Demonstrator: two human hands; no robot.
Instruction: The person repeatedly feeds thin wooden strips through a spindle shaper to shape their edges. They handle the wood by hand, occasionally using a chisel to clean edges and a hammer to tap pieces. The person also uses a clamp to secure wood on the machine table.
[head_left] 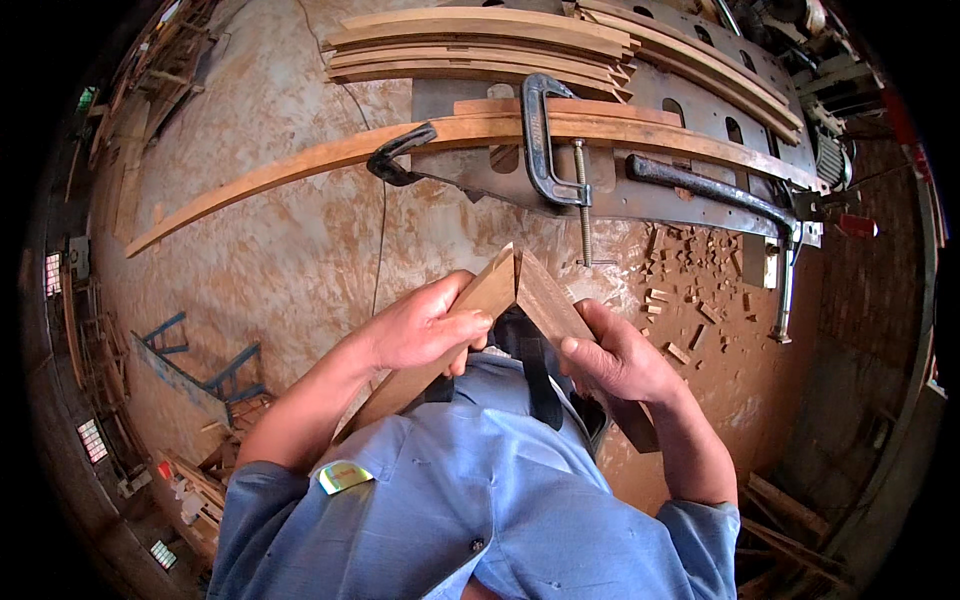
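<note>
In my left hand (432, 325) I grip a light-brown wooden board (487, 288), fingers wrapped round it; its lower end runs down past my forearm. My right hand (622, 358) is closed round a shorter, darker wooden board (545, 296), the thumb lying on its face. The two boards lean together at their top ends in a peak shape in front of my body. Their angled ends meet or nearly meet at the tip, with a thin dark line between them. Just beyond the boards hangs the screw of a black C-clamp (537, 140).
The C-clamp fixes a long wooden strip (430, 132) to a metal worktable (640, 205). A black-handled bar (700, 190) lies along its near edge. Stacked strips (470, 35) rest at the back. Wood offcuts (690, 290) litter the floor at right; a blue metal frame (230, 375) stands left.
</note>
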